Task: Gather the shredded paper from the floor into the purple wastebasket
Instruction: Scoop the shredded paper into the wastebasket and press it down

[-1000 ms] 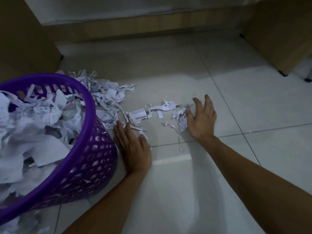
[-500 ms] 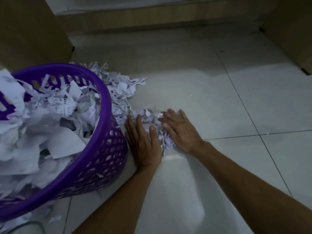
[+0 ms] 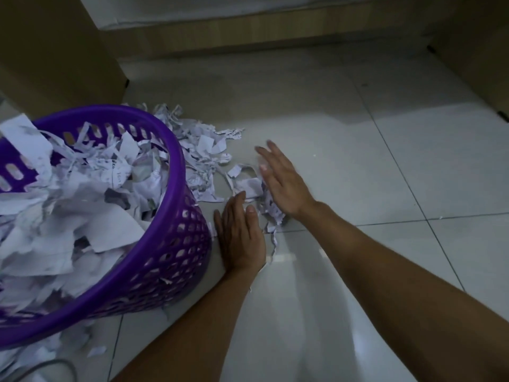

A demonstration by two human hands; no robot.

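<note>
The purple wastebasket (image 3: 176,238) stands at the left, heaped with white shredded paper. More shredded paper (image 3: 203,150) lies on the tiled floor behind and right of it. My left hand (image 3: 239,232) lies flat on the floor beside the basket wall, fingers straight. A small clump of shreds (image 3: 264,205) sits between my two hands. My right hand (image 3: 281,177) is just right of that clump, fingers straight and spread, its edge against the paper.
Wooden furniture (image 3: 55,51) stands behind the basket and another wooden piece (image 3: 479,45) at the far right. A wooden baseboard (image 3: 261,31) runs along the back. A few scraps (image 3: 96,351) lie on the floor in front of the basket.
My right hand swept the scattered shreds leftward toward my left hand, then lifted and shifted slightly back. The view has turned so the basket sits further right.
</note>
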